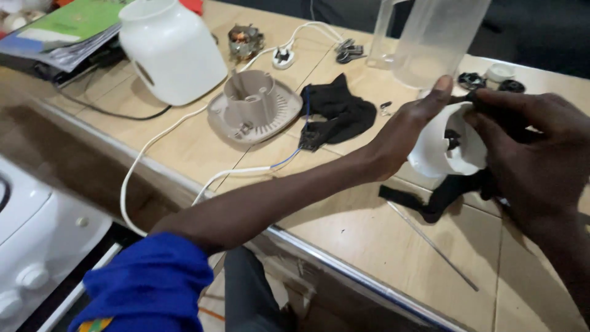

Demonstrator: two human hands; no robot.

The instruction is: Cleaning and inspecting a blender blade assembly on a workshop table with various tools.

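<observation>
Both hands hold a white cup-shaped part [445,154] above the tiled counter [369,233]. The left hand [409,123] cups its side to steady it — the right hand [528,141] pinches a small black piece [473,98] at its rim, so the opening faces the person.

Tiled counter [369,233]; white housing [172,49], grey base [255,107], black cloth [338,110].

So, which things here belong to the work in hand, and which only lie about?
In hand:
left hand and right hand, both on the white cup-shaped part
small black piece pinched by the right hand

Lying about:
white housing
beige base
black cloth
white cable
clear jar
thin metal rod
</observation>
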